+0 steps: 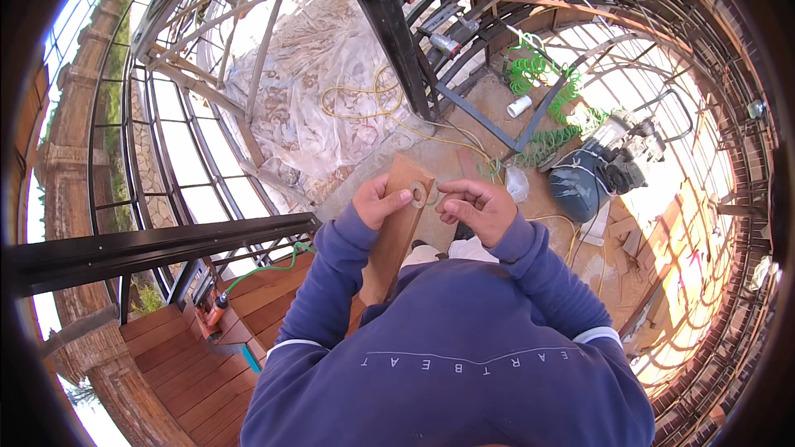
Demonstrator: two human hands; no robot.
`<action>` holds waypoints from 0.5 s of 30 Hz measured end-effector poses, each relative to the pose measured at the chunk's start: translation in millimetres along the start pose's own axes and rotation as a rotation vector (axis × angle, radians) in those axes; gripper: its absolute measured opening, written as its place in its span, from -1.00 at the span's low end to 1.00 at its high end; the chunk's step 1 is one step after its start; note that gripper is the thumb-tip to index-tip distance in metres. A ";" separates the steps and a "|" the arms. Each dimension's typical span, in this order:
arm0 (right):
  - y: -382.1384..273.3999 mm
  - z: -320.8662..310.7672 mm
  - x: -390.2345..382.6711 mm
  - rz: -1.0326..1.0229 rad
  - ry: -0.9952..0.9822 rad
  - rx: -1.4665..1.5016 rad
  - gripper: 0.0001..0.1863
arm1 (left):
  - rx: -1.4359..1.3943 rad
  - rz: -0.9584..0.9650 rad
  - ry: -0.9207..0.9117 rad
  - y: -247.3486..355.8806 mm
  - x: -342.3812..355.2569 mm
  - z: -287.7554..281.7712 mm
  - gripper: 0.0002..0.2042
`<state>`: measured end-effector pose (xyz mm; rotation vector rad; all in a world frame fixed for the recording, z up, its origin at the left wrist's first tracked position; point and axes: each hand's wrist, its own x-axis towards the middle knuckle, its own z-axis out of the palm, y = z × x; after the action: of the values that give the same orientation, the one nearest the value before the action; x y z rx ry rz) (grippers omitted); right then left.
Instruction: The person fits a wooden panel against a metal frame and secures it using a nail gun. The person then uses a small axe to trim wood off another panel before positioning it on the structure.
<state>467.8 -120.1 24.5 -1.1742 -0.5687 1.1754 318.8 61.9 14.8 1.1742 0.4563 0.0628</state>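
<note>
My left hand (379,202) grips the upper part of a brown wooden board (386,255), which slants down in front of my body. Its thumb presses a small pale ring (418,195), like a narrow tape roll, against the board's face. Just right of the ring is my right hand (480,209), its thumb and forefinger closed close to the board's edge. A thin pale edge shows at those fingertips, too small to make out.
Left, a red-and-black nail gun (214,314) on a green hose rests by wooden planks (186,372). A dark steel beam (157,250) crosses there; a steel post (389,33) rises ahead. Right stand an air compressor (584,178) and coiled green hose (542,145). A yellow cord (364,116) trails over plastic sheeting (298,99).
</note>
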 end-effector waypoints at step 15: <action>219.9 -257.7 -118.7 0.524 0.852 -0.115 -0.77 | -0.442 0.088 -0.495 31.1 66.8 0.6 -0.61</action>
<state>557.1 -345.1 -240.6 -1.8323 0.3459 0.9363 385.5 92.5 22.1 0.7361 -0.0503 -0.0503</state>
